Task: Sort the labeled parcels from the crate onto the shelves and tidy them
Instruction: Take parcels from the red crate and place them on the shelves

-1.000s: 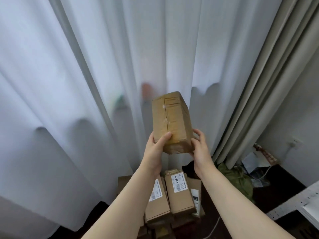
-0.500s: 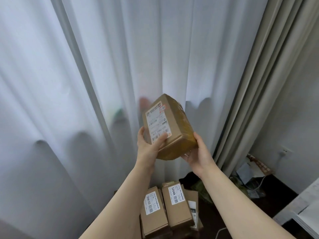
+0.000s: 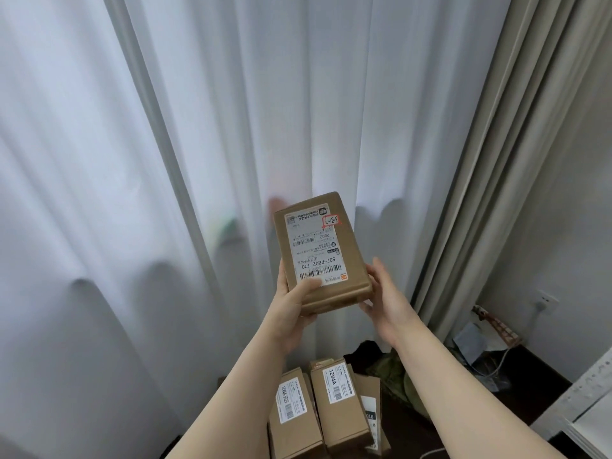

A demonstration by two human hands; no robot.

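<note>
I hold a brown cardboard parcel point(image 3: 334, 260) up in front of the white curtain, its white shipping label facing me upside down, with a small red-edged sticker near the top. My left hand point(image 3: 293, 304) grips its lower left corner, thumb lying over the label's barcode. My right hand point(image 3: 385, 303) supports the lower right side, fingers under and beside the box. Below, between my forearms, several more brown parcels point(image 3: 332, 404) with white labels lie packed side by side; the crate holding them is hidden.
A white sheer curtain point(image 3: 165, 160) fills the view, with a beige drape point(image 3: 490, 160) at the right. A wall socket point(image 3: 544, 299), cable and clutter point(image 3: 480, 342) sit in the right corner. A white shelf edge point(image 3: 583, 399) shows at the lower right.
I have turned the parcel in my hands so that its labelled face now looks straight at me; before, a plain side faced me. My left thumb shifted onto the label.
</note>
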